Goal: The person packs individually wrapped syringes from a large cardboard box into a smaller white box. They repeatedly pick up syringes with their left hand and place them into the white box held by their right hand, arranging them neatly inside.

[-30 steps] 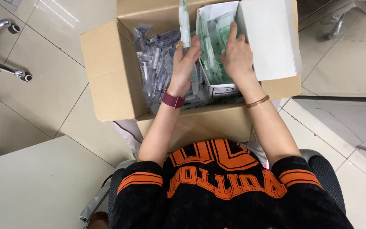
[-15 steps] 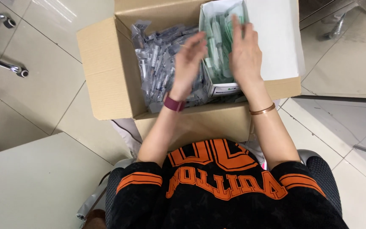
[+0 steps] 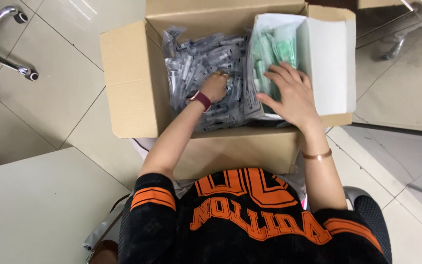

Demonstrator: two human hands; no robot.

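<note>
An open cardboard box point(image 3: 128, 83) stands on the floor in front of my knees. Its left part is filled with several clear plastic packets point(image 3: 196, 58) of dark and grey parts. My left hand point(image 3: 215, 85), with a dark red watch on the wrist, is dug into this pile, fingers curled around a packet. A white inner box point(image 3: 328, 63) on the right holds several green packets point(image 3: 274, 49). My right hand point(image 3: 289, 93), with a thin bangle on the wrist, lies flat on them with fingers spread.
A pale tabletop point(image 3: 35, 205) fills the lower left. Chair legs with castors point(image 3: 25, 73) stand on the tiled floor at the left, and more chair legs point(image 3: 406, 29) at the top right. I sit on a dark chair point(image 3: 367, 210).
My left hand let go of the long green packet over the white box and moved left into the clear packets. My right hand stayed on the green packets.
</note>
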